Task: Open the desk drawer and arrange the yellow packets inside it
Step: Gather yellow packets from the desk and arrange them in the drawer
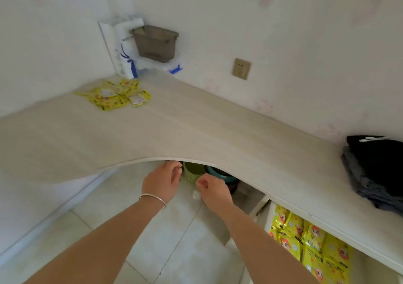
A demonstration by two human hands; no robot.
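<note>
A loose pile of small yellow packets (115, 95) lies on the pale wooden desk (174, 128) near its far left corner. At the lower right, below the desk edge, an open white drawer (267, 217) holds several larger yellow packets (309, 246) standing in rows. My left hand (162, 179), with a silver bangle on the wrist, hangs just under the curved front edge of the desk, fingers loosely curled and holding nothing. My right hand (212, 188) is beside it, curled into a fist with nothing seen in it. Both hands are left of the drawer.
A grey plastic bin (156, 43) and a white bag with blue ribbon (122, 52) stand in the far corner. Folded dark clothes (375, 170) lie on the desk's right end. Green and teal baskets (194, 172) sit under the desk. A wall socket (241, 68) is behind.
</note>
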